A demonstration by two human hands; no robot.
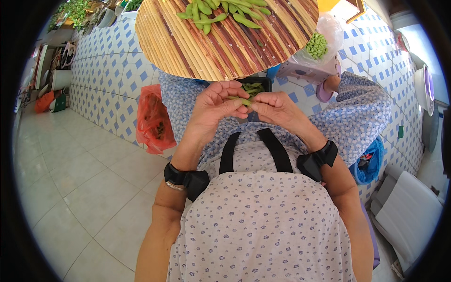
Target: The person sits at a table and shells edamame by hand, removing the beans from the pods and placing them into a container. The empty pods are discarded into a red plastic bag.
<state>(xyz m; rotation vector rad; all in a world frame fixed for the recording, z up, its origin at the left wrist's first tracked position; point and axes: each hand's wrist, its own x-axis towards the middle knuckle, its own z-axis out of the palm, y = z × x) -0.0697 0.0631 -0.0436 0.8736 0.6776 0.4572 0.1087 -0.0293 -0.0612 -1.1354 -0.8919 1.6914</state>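
Observation:
My left hand (222, 102) and my right hand (274, 109) meet in front of my lap, both gripping one green soybean pod (243, 101) between thumbs and fingers. Just beyond them, partly hidden by my fingers, a black container (269, 84) holds pods or shells. Above it juts the near edge of a round slatted board (169, 49), brown and yellow. Whole green soybean pods (225, 10) lie in a heap at the board's far part, which the picture's top cuts off. Shelled green beans (316, 46) sit in a clear plastic bag (333, 30) to the right of the board.
A red plastic bag (151, 116) stands by my left knee, dark bits inside. The clear bag rests on a pale box (306, 69). By my right leg is a bin with a blue liner (375, 165), and behind it a grey plastic object (405, 208). Potted plants (75, 12) line the far left.

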